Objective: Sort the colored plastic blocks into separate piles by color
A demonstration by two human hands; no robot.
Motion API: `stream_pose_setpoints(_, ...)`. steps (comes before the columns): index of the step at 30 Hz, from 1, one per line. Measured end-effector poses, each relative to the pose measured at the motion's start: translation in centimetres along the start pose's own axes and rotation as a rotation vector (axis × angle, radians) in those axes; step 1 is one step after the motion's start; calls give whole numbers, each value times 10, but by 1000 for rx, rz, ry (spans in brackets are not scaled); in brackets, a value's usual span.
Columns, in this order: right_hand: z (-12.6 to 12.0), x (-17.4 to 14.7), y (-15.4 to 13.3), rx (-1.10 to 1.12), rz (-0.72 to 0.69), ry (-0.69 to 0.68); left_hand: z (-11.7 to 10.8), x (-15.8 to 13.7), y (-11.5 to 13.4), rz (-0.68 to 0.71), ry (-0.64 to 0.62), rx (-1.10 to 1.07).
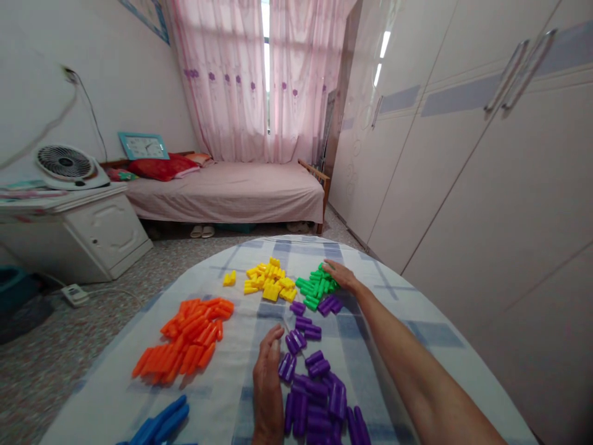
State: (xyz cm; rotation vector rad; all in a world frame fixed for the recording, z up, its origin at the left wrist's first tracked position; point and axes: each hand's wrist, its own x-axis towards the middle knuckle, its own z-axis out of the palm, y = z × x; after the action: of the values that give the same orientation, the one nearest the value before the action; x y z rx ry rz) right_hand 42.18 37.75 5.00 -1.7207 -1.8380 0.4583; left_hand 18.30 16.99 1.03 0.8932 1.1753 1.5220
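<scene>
My left hand [269,380] stands on its edge on the table, fingers stretched out, along the left side of the purple plastic pieces [308,388]. It holds nothing that I can see. At the far side, my right hand [340,274] lies against the right edge of the green plastic pieces [317,285], its fingers stretched over them; some fingertips are hard to make out. The purple pieces look like short joined tubes and run in a loose trail from the near pile up to the green one. A few purple pieces [330,305] lie just below my right hand.
Yellow pieces [271,281] lie left of the green ones, orange pieces [185,337] at the left, and blue pieces [160,423] at the near left. A checked cloth [227,383] covers the round table. Beyond are a bed [231,191] and wardrobes [463,161].
</scene>
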Motion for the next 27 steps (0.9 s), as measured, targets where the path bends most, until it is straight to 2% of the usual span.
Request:
stream_pose_setpoints(4,8,-27,-17,21,-110,-86,0,0,-3,13,-6,5)
stream_pose_setpoints(8,13,-81,-34,80,-191,-130,2,0,-2,74,4,30)
stream_pose_setpoints(12,13,-141,-57,166,-175,-145,7,0,4,160,18,95)
stream_pose_setpoints(16,3,-192,-79,270,-189,-236,7,-1,8,258,21,158)
stream_pose_setpoints(19,-4,-222,-76,308,-159,-98,7,-4,11,357,9,212)
stream_pose_setpoints(22,-5,-244,-54,282,27,116,14,-15,22,459,-11,313)
stream_pose_setpoints(25,-1,-259,-37,258,103,190,29,-38,51,474,-41,435)
stream_pose_setpoints(27,0,-265,-35,242,112,204,32,-56,77,483,-120,502)
